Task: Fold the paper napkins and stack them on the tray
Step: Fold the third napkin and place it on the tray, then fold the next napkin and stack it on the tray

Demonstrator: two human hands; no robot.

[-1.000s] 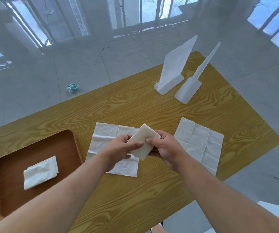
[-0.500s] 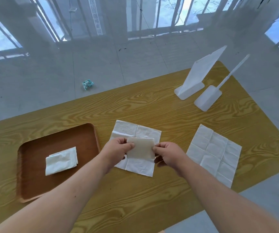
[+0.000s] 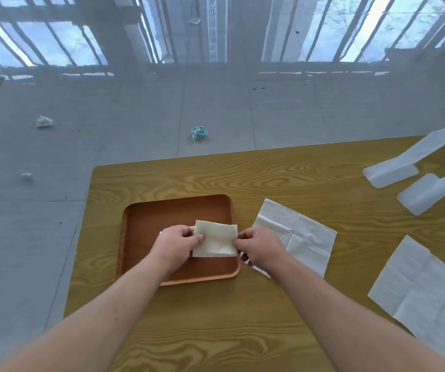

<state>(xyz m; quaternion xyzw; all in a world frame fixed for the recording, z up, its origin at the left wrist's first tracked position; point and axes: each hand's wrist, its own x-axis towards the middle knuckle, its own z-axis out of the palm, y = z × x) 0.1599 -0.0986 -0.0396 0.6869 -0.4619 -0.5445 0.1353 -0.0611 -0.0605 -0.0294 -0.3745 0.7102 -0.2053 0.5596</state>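
left hand (image 3: 174, 244) grip: pinched on folded white paper napkin (image 3: 214, 239) | right hand (image 3: 260, 247) grip: pinched on its other edge | napkin above brown wooden tray (image 3: 146, 218) on worktop (image 3: 243, 173)

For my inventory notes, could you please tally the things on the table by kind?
Folded napkin held over the tray: 1
Unfolded napkins: 2
Tray: 1
White plastic stands: 2
Total: 6
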